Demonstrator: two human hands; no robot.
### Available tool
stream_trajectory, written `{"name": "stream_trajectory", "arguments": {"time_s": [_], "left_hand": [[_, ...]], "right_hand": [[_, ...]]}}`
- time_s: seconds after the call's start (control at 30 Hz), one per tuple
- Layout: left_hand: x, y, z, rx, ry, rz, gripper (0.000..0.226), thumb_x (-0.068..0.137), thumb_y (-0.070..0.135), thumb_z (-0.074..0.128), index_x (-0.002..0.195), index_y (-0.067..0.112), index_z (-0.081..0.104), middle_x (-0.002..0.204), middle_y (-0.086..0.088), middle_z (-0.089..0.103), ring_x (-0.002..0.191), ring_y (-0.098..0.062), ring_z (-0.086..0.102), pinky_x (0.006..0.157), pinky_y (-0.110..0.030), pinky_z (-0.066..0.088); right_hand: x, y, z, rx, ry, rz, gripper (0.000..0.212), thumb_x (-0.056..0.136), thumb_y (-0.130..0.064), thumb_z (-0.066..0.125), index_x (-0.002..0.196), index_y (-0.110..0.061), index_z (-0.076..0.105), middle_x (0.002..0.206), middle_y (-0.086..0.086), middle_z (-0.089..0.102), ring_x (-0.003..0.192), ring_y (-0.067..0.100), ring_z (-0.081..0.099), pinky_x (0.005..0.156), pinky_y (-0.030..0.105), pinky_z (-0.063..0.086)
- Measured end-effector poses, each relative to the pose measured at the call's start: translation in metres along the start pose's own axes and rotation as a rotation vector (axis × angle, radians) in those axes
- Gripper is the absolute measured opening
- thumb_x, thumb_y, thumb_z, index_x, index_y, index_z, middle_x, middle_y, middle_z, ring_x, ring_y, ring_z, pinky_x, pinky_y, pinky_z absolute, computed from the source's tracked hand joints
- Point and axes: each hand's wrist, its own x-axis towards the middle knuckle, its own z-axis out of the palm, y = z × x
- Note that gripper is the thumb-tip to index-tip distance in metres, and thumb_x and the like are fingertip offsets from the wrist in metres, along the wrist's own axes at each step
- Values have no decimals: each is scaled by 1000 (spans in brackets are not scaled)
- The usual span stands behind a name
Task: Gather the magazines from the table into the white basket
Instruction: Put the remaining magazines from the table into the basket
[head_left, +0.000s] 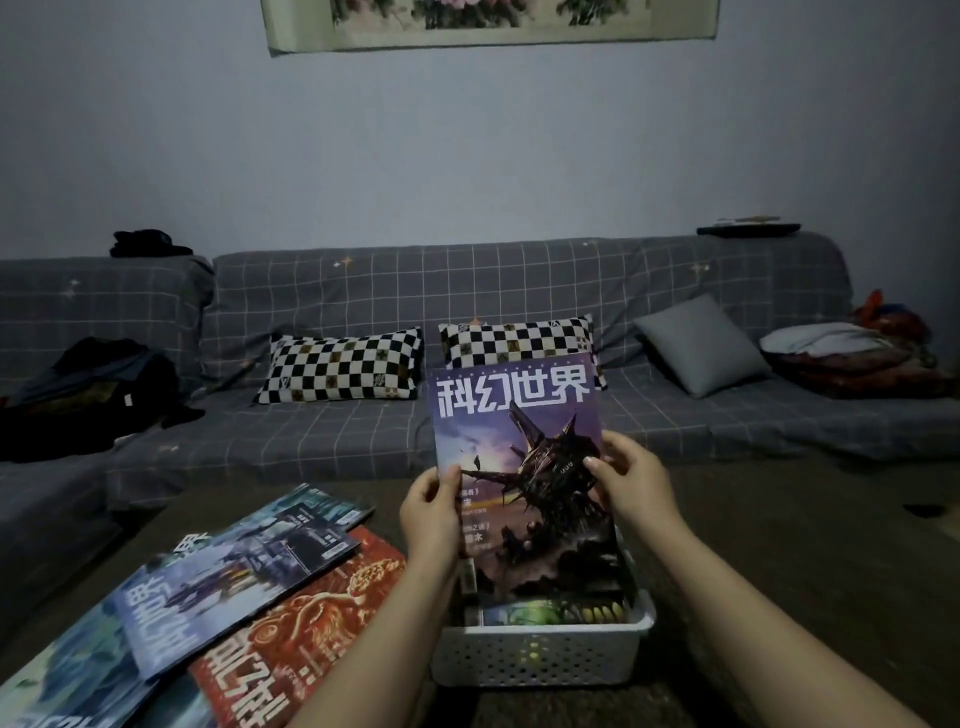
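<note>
Landmark: white basket (540, 657), at the near edge of the bench (779, 545), straight ahead of me.
Basket contents: at least one magazine already lying inside, green-yellow cover (550, 613) showing just behind the front rim.
Loose magazines: left of the basket, a fanned overlapping pile; red-orange cover (306, 629) nearest the basket, pale blue cover (228, 587) lying partly over it, more blue covers further left, count unclear.
Held item: purple magazine (524, 478), upright, lower edge down inside the basket, top leaning slightly left.
Left hand (431, 514): grip closed on the left edge of the purple magazine, thumb on the front.
Right hand (636, 483): grip closed on the right edge, fingertips on the cover.
Step, my reading: lowering this copy in; several still to collect.
Risk 1: released upright, it may tip forward over the rim; nothing tall supports it.
Risk 2: lower edge may catch on the copy below and buckle the cover.
Risk 3: glossy overlapped pile left of the basket may slide when I pull one out.
Beyond the basket: grey checked sofa (363, 436) with two checkerboard cushions (343, 366).
</note>
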Motion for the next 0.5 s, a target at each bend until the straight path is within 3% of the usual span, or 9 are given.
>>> {"name": "stream_trajectory", "arguments": {"time_s": [0.13, 0.23, 0.3, 0.37, 0.43, 0.5], "left_hand": [[1, -20, 7, 100, 47, 80, 14, 92, 23, 59, 103, 18, 65, 102, -5, 70, 88, -21, 66, 80, -41, 55], [-1, -31, 11, 226, 80, 155, 27, 90, 19, 60, 117, 20, 59, 117, -6, 57, 93, -14, 57, 84, -34, 50], [-2, -38, 11, 272, 104, 162, 29, 89, 16, 62, 118, 20, 57, 122, -7, 48, 87, -7, 51, 80, -27, 45], [1, -41, 9, 274, 102, 174, 36, 88, 13, 63, 121, 21, 50, 130, -9, 39, 94, -9, 49, 79, -22, 43], [7, -41, 8, 256, 58, 158, 51, 88, 13, 62, 134, 22, 41, 142, -10, 29, 112, -15, 44, 91, -28, 44], [18, -40, 8, 305, -34, 125, 60, 92, 23, 58, 145, 28, 31, 151, -6, 23, 127, -23, 40, 103, -40, 41]], "right_hand": [[2, 31, 6, -14, 49, 59, 28, 88, -5, 58, 115, -14, 61, 98, 4, 64, 73, 5, 59, 45, 11, 46], [-3, 53, 6, -76, 62, 99, 28, 88, -6, 59, 115, -13, 60, 84, -4, 60, 67, 10, 60, 47, 14, 45], [-6, 64, 8, -163, 82, 49, 30, 86, -5, 61, 115, -11, 61, 89, -2, 57, 76, 14, 60, 57, 14, 44], [-6, 71, 11, -221, 134, -30, 32, 82, -4, 65, 113, -9, 60, 101, 3, 49, 88, 20, 58, 73, 19, 45], [-1, 72, 12, -158, 138, -22, 38, 81, -5, 67, 116, -13, 54, 114, 5, 42, 98, 19, 54, 87, 27, 46], [8, 73, 11, -59, 63, 40, 55, 81, -12, 68, 129, -18, 42, 124, 3, 37, 107, 18, 49, 91, 31, 44]]}}
